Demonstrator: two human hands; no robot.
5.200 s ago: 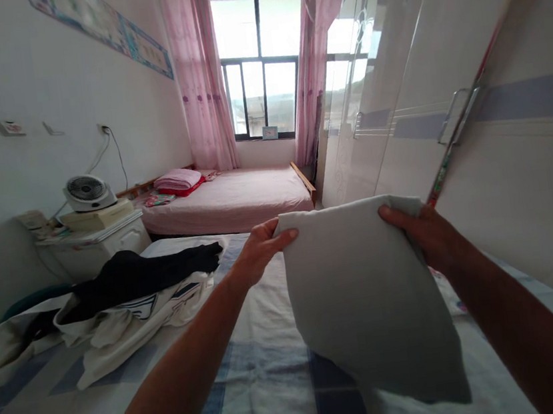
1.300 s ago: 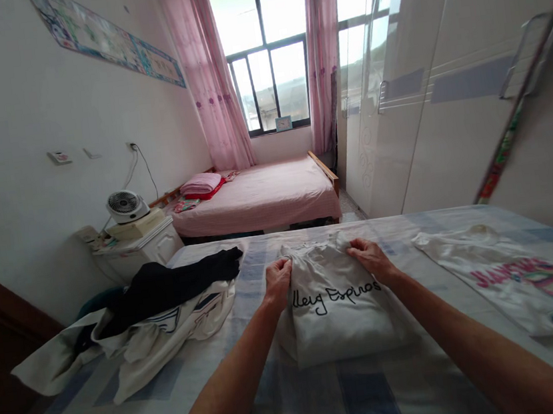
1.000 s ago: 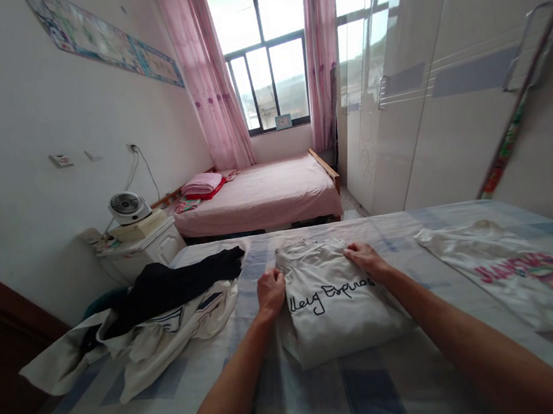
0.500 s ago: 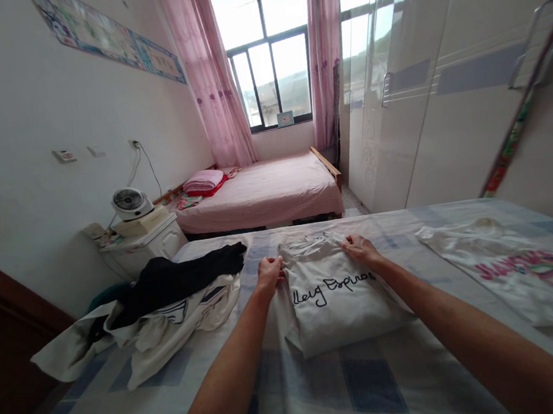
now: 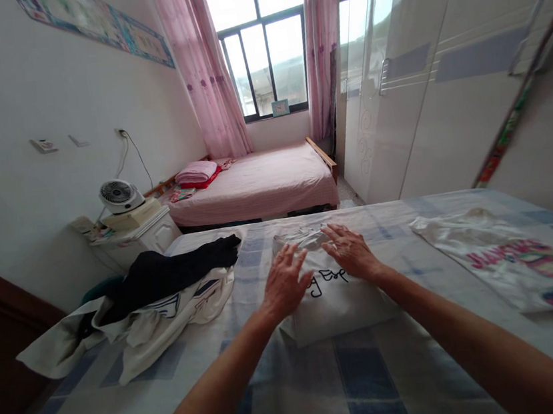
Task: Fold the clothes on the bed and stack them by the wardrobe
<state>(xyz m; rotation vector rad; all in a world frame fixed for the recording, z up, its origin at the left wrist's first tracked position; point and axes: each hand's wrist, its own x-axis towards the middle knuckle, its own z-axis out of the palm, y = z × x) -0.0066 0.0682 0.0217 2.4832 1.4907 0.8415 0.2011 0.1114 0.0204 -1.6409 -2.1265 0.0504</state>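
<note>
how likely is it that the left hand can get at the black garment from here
Probably yes. The left hand rests flat on the folded white shirt, and the black garment lies uncovered atop the clothes pile just to its left, with only bare bedsheet between them.

The blue-checked bed (image 5: 369, 384) carries a folded white T-shirt (image 5: 340, 306) in the middle, a heap of black and white clothes (image 5: 159, 295) to its left and a pink-printed T-shirt (image 5: 505, 259) spread flat at right
</note>
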